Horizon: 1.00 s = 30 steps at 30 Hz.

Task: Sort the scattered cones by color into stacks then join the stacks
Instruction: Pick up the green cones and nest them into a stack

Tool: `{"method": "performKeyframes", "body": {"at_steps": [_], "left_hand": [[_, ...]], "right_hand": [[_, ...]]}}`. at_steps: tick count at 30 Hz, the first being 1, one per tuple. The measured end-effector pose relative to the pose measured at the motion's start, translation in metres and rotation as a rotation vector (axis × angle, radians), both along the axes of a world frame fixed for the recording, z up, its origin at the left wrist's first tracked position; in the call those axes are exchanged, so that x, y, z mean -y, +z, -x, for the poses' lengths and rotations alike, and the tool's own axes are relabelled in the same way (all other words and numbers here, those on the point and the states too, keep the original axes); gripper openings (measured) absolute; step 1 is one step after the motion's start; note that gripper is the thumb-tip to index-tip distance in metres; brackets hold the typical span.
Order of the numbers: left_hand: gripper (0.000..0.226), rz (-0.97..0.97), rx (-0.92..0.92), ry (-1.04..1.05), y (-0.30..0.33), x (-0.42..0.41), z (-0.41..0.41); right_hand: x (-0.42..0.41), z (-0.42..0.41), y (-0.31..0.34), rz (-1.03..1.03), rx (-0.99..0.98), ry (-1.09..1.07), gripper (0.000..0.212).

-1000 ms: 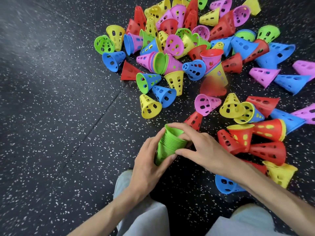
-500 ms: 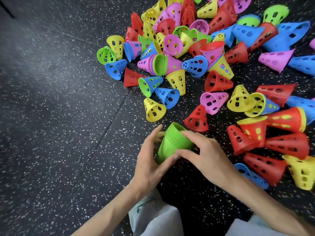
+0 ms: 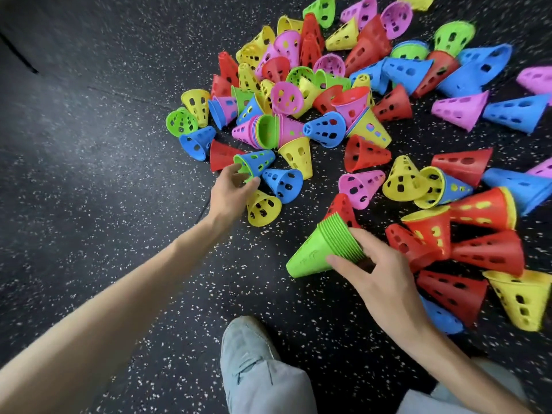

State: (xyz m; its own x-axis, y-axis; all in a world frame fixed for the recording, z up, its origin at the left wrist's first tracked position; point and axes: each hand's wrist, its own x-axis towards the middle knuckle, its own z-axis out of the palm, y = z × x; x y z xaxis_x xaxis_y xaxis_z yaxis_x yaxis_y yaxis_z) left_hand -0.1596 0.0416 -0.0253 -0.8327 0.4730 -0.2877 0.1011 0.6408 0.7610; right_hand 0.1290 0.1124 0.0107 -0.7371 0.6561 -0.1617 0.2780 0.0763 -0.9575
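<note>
A stack of several green cones [image 3: 321,251] lies tilted, narrow end toward me, and my right hand [image 3: 376,273] grips it by the wide end, low at centre right. My left hand [image 3: 231,189] is stretched forward with its fingers curled at the rim of a blue cone that has a green cone nested inside [image 3: 255,162]. A big scatter of red, yellow, blue, pink and green perforated cones [image 3: 358,109] covers the floor beyond both hands.
The floor is black speckled rubber [image 3: 89,174], bare on the left. A yellow cone [image 3: 263,206] and a blue cone [image 3: 283,182] lie right beside my left hand. Red cones [image 3: 478,255] crowd against my right hand. My knees in light trousers [image 3: 263,369] sit at the bottom.
My left hand let go of the green stack and reached forward to the blue-and-green nested cone. My right hand now holds the stack alone and has tipped it down to the right.
</note>
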Motion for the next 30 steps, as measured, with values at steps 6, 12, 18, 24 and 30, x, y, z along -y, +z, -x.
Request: {"method": "performKeyframes", "body": {"at_steps": [6, 12, 18, 24, 30], "left_hand": [[0.049, -0.036, -0.072, 0.109, -0.002, -0.007, 0.006], [0.037, -0.071, -0.196, 0.091, 0.013, 0.005, -0.007], [0.028, -0.089, -0.227, 0.134, 0.022, 0.015, -0.013], [0.019, -0.121, -0.424, 0.147, 0.028, 0.028, -0.018], [0.013, -0.19, -0.722, 0.006, 0.054, 0.041, -0.033]], "right_hand": [[0.002, -0.009, 0.004, 0.003, 0.0, -0.04, 0.018], [-0.002, -0.01, 0.003, 0.033, 0.046, -0.061, 0.03], [0.0, -0.007, 0.007, 0.041, 0.043, -0.054, 0.034], [-0.002, -0.007, 0.006, 0.031, 0.035, -0.056, 0.023], [-0.009, -0.006, 0.009, 0.036, -0.002, -0.093, 0.013]]}}
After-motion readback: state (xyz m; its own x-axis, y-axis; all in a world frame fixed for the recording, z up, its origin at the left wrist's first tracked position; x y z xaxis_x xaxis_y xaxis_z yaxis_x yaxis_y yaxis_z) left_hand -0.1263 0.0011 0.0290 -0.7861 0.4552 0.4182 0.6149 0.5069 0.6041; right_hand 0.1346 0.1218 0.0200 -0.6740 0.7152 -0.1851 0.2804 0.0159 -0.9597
